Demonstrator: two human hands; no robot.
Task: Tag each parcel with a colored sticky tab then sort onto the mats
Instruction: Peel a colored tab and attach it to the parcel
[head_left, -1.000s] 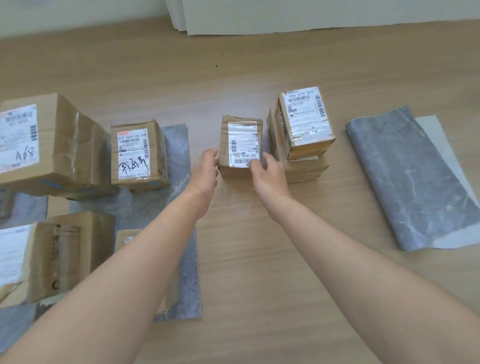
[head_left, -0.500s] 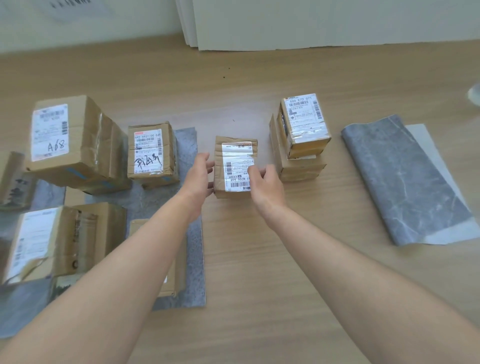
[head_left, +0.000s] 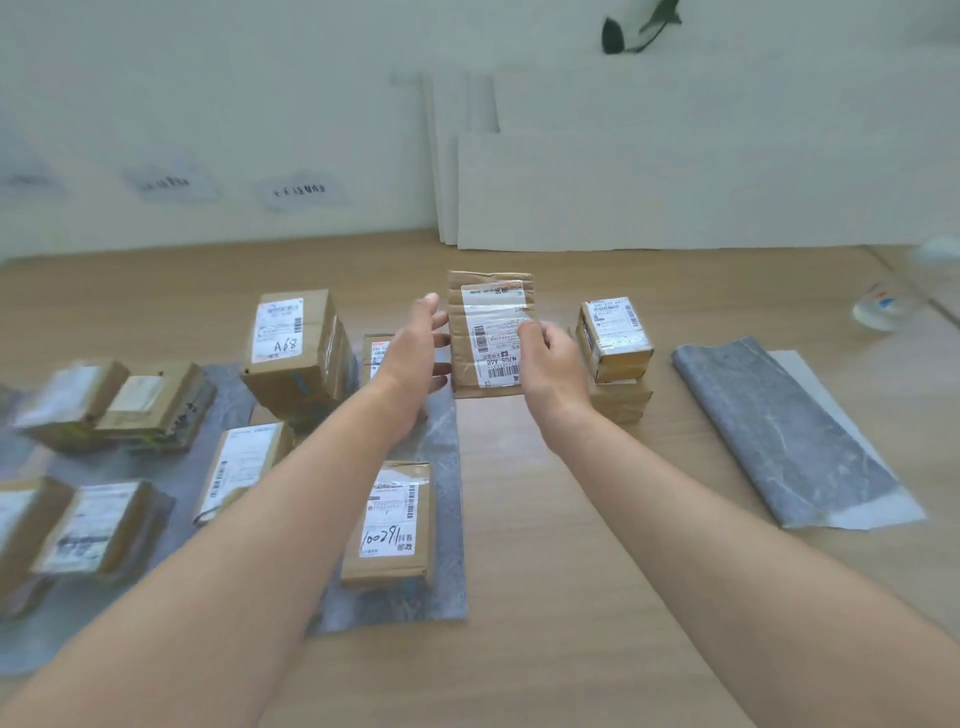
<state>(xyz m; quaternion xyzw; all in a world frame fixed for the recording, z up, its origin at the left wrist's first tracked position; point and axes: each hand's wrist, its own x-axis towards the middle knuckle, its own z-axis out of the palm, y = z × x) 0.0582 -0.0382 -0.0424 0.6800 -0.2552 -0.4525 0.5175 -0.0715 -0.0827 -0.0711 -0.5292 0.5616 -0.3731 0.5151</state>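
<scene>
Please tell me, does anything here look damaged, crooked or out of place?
Yes. The grey mat on the right lies askew and rumpled, with a white layer showing along its right edge. The parcel held up between the left hand and right hand has wrinkled clear tape over its label.

White boards (head_left: 675, 192) lean on the wall (head_left: 208, 78) — dark leaves (head_left: 615, 34) above, paper notes (head_left: 301, 191) left.

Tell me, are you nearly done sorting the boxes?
Not quite. The parcel marked 100291 and others already lie on the left grey mat. The right hand grips a small parcel, the left hand steadies it; no coloured tab shows. Two stacked parcels wait unsorted.
</scene>
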